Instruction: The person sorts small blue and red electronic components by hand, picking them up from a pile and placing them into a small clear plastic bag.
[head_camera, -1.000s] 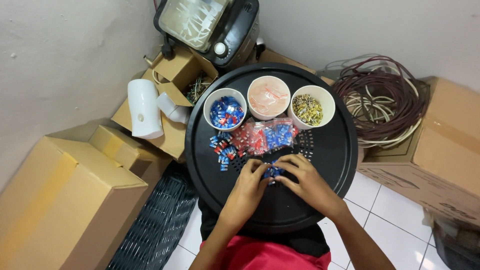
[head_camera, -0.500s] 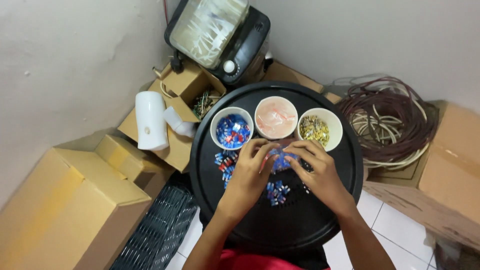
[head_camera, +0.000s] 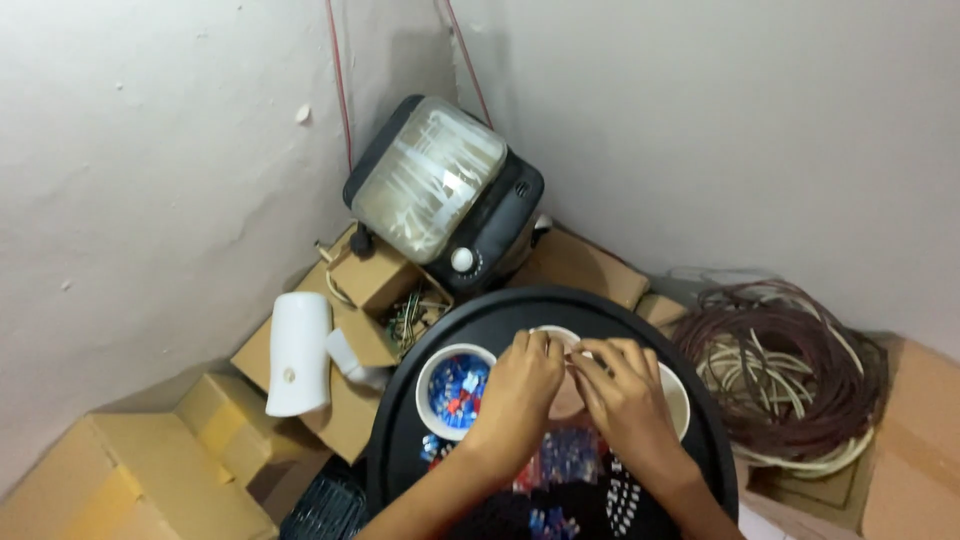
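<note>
Both hands are hovering side by side over the middle white cup (head_camera: 556, 334) at the far side of the round black tabletop (head_camera: 500, 318), the left hand (head_camera: 520, 385) and right hand (head_camera: 622, 395) each with fingers curled down toward the cup's pale pink contents; whether they are pinching anything there is hidden, so I cannot tell. The cup of blue and red connectors (head_camera: 455, 388) is sitting just left of the left hand, another white cup (head_camera: 676, 398) is peeking out beside the right hand, and small clear bags of blue connectors (head_camera: 570, 455) are lying on the tabletop between the wrists.
</note>
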